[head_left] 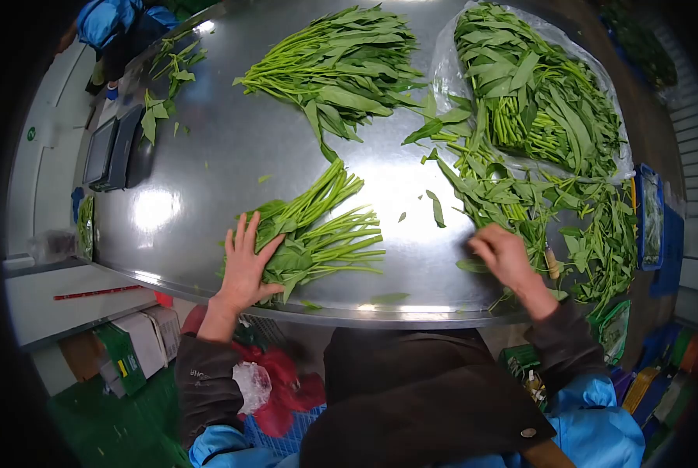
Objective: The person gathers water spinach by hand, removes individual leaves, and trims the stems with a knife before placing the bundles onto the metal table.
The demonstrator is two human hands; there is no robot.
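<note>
My left hand (245, 261) lies spread on the leafy end of a bunch of water spinach (317, 249), near the table's front edge. The bunch's cut stems point right, away from the fingers. Over on the right, my right hand (505, 253) is closed, its fingertips pinched and slightly blurred. Whatever small thing may be between those fingertips cannot be made out. Loose water spinach stems (513, 199) lie just behind and beside this hand. A tool with a wooden handle (552, 264) sits right of it, partly covered by leaves.
A larger bunch of greens (341, 62) lies at the back of the metal table (224, 164). An open plastic bag of greens (536, 93) is at the back right. On the left stands a dark device with a screen (115, 152). Another person (111, 23) is at the far left.
</note>
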